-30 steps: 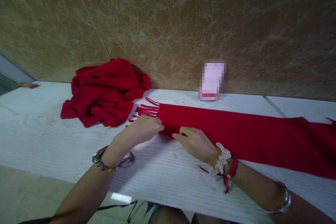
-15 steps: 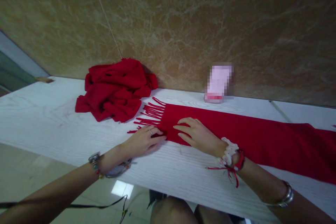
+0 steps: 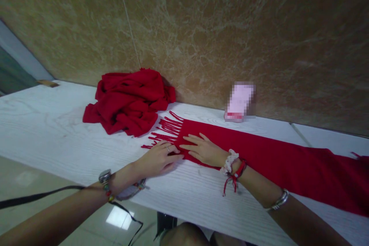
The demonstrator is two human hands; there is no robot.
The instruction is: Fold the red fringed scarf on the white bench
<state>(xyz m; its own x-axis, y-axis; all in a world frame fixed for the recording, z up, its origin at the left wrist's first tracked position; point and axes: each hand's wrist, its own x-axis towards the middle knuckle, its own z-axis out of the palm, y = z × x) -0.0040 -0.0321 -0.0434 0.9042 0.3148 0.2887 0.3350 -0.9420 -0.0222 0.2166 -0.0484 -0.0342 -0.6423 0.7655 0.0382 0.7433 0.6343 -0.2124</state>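
Note:
A long red scarf (image 3: 276,157) lies flat across the white wood-grain table (image 3: 52,134), its fringed end (image 3: 165,132) pointing left. My right hand (image 3: 201,149) rests palm down on the scarf just right of the fringe, fingers stretched out. Beside it, my left hand (image 3: 160,158) lies flat at the scarf's near corner, fingers extended and touching the fringe and edge. Neither hand grips anything.
A crumpled pile of red cloth (image 3: 129,100) sits at the back left against the brown marble wall (image 3: 201,38). A small pink box (image 3: 239,102) leans on the wall behind the scarf. The table's near edge (image 3: 184,219) runs above a tiled floor.
Both hands went from pinching the scarf's near corner to lying flat on it. My right hand slid left toward the fringe. The camera view shifted slightly.

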